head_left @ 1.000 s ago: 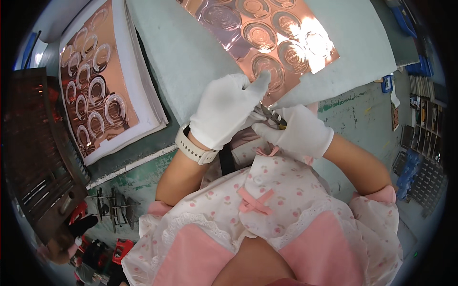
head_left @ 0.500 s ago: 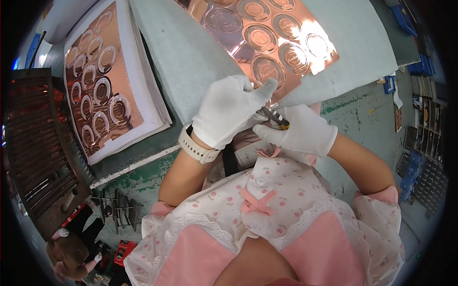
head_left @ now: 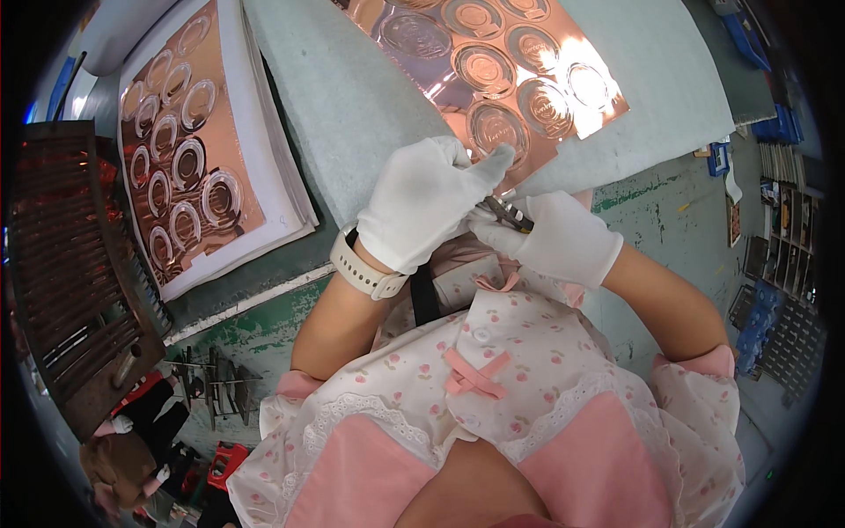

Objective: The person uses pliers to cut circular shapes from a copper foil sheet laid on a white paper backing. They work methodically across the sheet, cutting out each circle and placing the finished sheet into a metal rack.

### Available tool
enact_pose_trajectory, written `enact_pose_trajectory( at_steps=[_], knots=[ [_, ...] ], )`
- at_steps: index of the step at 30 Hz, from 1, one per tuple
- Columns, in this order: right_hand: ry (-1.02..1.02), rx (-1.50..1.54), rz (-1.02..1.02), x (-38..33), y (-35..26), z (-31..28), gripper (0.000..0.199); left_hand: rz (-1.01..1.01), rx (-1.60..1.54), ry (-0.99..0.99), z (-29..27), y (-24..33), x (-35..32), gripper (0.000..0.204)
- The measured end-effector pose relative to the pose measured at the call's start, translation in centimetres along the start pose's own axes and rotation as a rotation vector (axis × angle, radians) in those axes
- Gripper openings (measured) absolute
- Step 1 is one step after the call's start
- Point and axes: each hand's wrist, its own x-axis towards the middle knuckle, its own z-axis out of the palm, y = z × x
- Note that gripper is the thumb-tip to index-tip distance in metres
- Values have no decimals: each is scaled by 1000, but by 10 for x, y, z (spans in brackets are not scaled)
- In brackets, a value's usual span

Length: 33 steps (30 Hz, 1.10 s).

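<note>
A shiny copper-coloured sheet (head_left: 484, 110) with several round embossed shapes lies on the pale covered bench ahead of me. My left hand (head_left: 431, 198), in a white glove, pinches the sheet's near corner, the thumb lying on top by the nearest round. In my right hand (head_left: 559, 233), also gloved in white, is a small pliers-like hand tool (head_left: 508, 214) with dark metal jaws. The jaws point toward my left fingertips, just below the sheet's near edge. Whether they touch the sheet cannot be made out, and my right fingers hide most of the handles.
At the left, a second copper-coloured sheet (head_left: 180, 150) rests on a stack of white paper (head_left: 280, 231). Beyond it stands a rusty slatted metal rack (head_left: 79, 273). Another person (head_left: 123, 462) is at the lower left. Shelves with small items (head_left: 792, 224) line the right side.
My right hand and the tool have shifted slightly, and the tool's jaws have turned a little. The held sheet has moved slightly to the right. My left hand keeps its pinch.
</note>
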Motion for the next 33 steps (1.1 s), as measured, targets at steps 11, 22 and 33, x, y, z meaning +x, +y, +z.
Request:
enact_pose_trajectory(
  at_steps=[11, 22, 33],
  knots=[
    [13, -92, 0, 0, -7, -4, 40, 6, -39, -1, 1, -4, 2, 50],
    [-36, 122, -44, -8, -33, -20, 43, 136, -577, -81, 6, -28, -17, 45],
    [159, 56, -363, 43, -79, -12, 51, 25, -847, -77, 7, -6, -30, 47]
  ],
)
